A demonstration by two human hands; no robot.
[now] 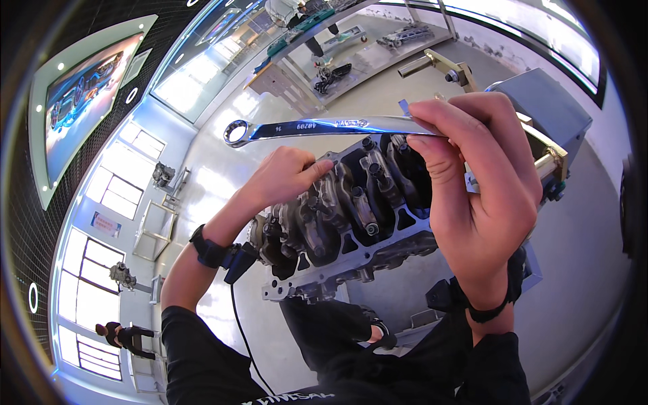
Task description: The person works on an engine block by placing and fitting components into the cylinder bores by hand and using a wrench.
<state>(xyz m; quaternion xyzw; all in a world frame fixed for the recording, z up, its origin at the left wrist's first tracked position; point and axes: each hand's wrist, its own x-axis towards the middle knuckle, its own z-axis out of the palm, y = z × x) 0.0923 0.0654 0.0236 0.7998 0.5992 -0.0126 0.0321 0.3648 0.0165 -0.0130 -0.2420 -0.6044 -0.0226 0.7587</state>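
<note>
Between thumb and forefinger, my right hand (476, 169) pinches one end of a long chrome wrench (317, 126). Its ring end (237, 133) points left, raised above the far side of an engine block (358, 260). The end by my fingers is partly covered by them. My left hand (287, 177) holds the far left edge of the block, its thumb lying over the top and its other fingers largely hidden. The block's open side faces up, showing a crankshaft (270, 250), bearing caps (361, 209) and bolts.
A stand with a grey box (550, 108) and brass-coloured arms (550, 162) bears the block at right. A metal bench (385, 61) with engine parts stands beyond. A black cable (239, 324) hangs from my left wrist strap (209, 248). Another person (128, 337) is far left.
</note>
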